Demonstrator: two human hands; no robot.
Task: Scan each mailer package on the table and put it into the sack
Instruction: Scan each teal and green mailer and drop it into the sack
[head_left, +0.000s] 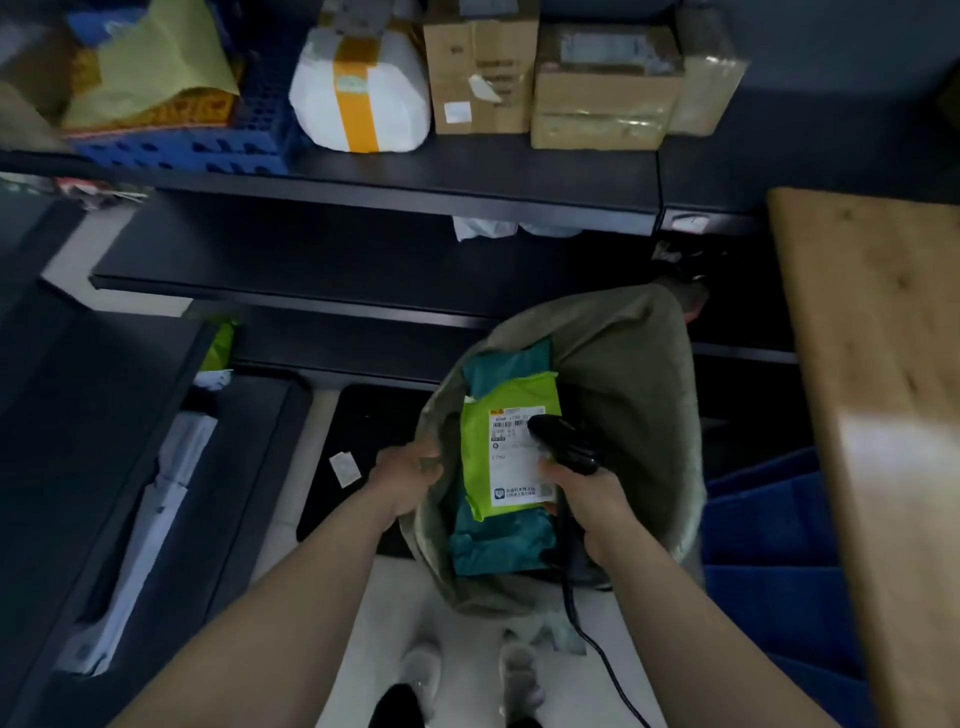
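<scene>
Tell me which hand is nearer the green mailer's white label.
Right: the right hand, gripping the scanner, sits at the label's right edge; left hand grips the sack rim, off the mailer.

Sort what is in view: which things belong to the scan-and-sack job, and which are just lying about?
Job: olive sack, its rim held by the left hand; lime-green mailer and teal mailers inside it; black corded scanner gripped by the right hand; wooden table.
Lying about: cardboard boxes, white taped parcel and blue crate on the shelf; black floor mat.
</scene>
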